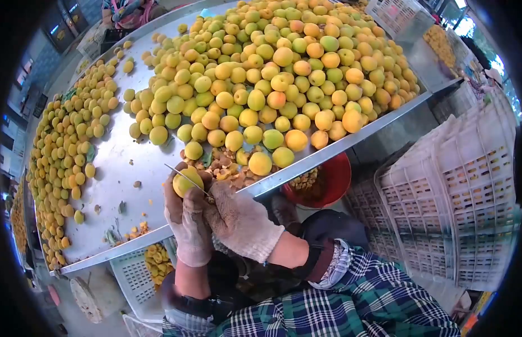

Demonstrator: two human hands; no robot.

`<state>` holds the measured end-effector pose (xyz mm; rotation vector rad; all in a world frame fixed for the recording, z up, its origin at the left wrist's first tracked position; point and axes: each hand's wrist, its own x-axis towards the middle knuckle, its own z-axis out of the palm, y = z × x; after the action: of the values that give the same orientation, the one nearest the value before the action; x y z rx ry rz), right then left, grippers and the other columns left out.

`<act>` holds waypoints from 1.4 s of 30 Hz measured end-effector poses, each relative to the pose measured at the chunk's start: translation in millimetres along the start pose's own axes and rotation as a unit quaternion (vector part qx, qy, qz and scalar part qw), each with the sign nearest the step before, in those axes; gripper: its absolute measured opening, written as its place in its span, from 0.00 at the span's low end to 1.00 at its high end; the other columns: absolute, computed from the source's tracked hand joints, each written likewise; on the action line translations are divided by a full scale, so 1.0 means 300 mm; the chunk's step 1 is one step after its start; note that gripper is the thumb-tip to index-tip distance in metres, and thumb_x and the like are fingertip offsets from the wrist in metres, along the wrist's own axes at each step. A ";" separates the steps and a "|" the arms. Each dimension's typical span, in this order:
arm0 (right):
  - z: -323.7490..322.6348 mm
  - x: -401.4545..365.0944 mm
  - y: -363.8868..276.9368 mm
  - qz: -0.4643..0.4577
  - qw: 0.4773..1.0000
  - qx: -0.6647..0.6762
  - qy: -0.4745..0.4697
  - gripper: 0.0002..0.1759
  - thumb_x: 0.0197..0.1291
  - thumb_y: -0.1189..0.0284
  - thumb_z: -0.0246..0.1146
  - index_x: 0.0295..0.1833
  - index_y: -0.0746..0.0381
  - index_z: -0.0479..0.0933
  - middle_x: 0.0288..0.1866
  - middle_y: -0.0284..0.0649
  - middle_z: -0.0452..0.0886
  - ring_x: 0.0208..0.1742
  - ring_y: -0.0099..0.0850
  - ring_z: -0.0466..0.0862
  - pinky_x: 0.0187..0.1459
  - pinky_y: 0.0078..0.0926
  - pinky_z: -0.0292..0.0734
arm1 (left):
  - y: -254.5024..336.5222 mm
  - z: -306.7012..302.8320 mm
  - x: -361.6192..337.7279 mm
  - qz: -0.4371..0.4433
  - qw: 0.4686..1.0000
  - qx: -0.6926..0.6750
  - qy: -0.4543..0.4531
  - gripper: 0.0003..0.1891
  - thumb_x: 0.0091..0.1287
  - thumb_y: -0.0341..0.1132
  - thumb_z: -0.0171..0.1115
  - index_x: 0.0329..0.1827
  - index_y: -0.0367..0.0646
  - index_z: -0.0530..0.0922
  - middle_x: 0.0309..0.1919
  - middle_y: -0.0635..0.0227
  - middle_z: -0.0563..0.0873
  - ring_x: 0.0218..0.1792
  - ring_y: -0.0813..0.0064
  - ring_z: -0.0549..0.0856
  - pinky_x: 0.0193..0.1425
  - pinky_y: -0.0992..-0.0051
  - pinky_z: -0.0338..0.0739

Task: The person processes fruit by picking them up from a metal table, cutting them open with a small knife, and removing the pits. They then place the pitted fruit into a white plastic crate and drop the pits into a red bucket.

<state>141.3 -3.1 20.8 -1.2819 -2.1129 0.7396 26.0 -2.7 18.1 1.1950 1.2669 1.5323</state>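
My left hand (189, 224), in a soiled white knit glove, is closed around a yellow-green apricot (188, 181) near the table's front edge. A thin knife blade (181, 175) lies across the fruit. My right hand (238, 216), gloved the same way, grips the knife; its handle is hidden in the fingers. Beyond my hands spreads a large heap of apricots (255, 98), yellow, green and orange. Brownish pits and scraps (227, 171) lie just right of my hands on the metal table (126, 154).
A second band of apricots (64, 163) covers the table's left side. Below the front edge are a red bucket (342, 180) with fruit pieces and a white crate (134, 275) holding cut halves. Stacked white crates (435, 202) stand at right. Another person (129, 11) is across the table.
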 end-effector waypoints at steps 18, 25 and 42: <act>-0.077 -0.023 -0.026 0.114 0.990 0.008 -0.080 0.19 0.72 0.58 0.48 0.53 0.63 0.67 0.31 0.53 0.82 0.34 0.54 0.83 0.32 0.51 0.77 | -0.016 -0.010 0.000 0.046 0.993 0.112 0.004 0.40 0.66 0.66 0.58 0.63 0.34 0.70 0.38 0.66 0.83 0.42 0.76 0.81 0.46 0.75 0.77; 0.001 -0.050 0.003 0.097 0.992 0.080 0.016 0.18 0.71 0.58 0.51 0.50 0.64 0.66 0.31 0.52 0.81 0.32 0.51 0.83 0.30 0.49 0.77 | -0.009 0.034 -0.004 0.001 0.997 0.072 0.018 0.33 0.70 0.60 0.57 0.59 0.35 0.71 0.37 0.65 0.83 0.37 0.77 0.82 0.43 0.76 0.77; -0.046 -0.023 -0.003 0.118 0.989 0.087 -0.023 0.19 0.72 0.56 0.50 0.53 0.61 0.67 0.37 0.55 0.81 0.40 0.59 0.81 0.38 0.56 0.75 | -0.009 0.010 0.016 -0.027 0.999 0.023 -0.029 0.35 0.69 0.54 0.62 0.67 0.34 0.66 0.44 0.64 0.82 0.46 0.75 0.82 0.51 0.75 0.76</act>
<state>153.1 -7.4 29.7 -1.4452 -1.9030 1.0390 27.9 3.0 16.4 1.2161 1.2931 1.4273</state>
